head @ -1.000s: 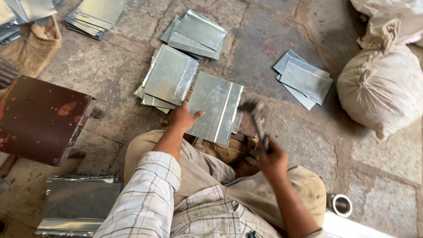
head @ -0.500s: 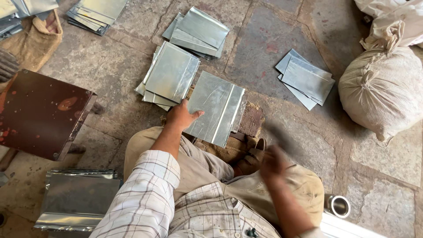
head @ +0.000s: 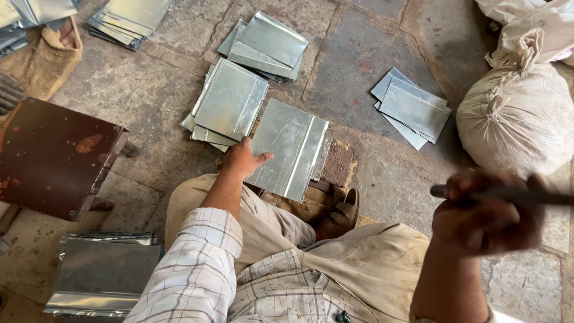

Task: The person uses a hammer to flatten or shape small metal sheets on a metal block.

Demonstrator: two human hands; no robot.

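Observation:
My left hand (head: 242,158) presses flat on the near left corner of a shiny metal sheet (head: 290,146) with a folded seam running down it. The sheet lies on a block in front of my knees. My right hand (head: 487,215) is raised high at the right, close to the camera and blurred, gripping the dark handle of a tool (head: 514,194). The tool's head is out of view past the right edge.
Stacks of metal sheets lie on the stone floor: one (head: 230,104) just left of the held sheet, one (head: 266,45) behind it, one (head: 412,107) at right. A tied sack (head: 517,116) stands at right, a rusty brown stool (head: 54,155) at left, folded sheets (head: 104,275) below.
My right hand has swung up and to the right with the tool, away from the sheet's near right edge. My left hand stays on the sheet.

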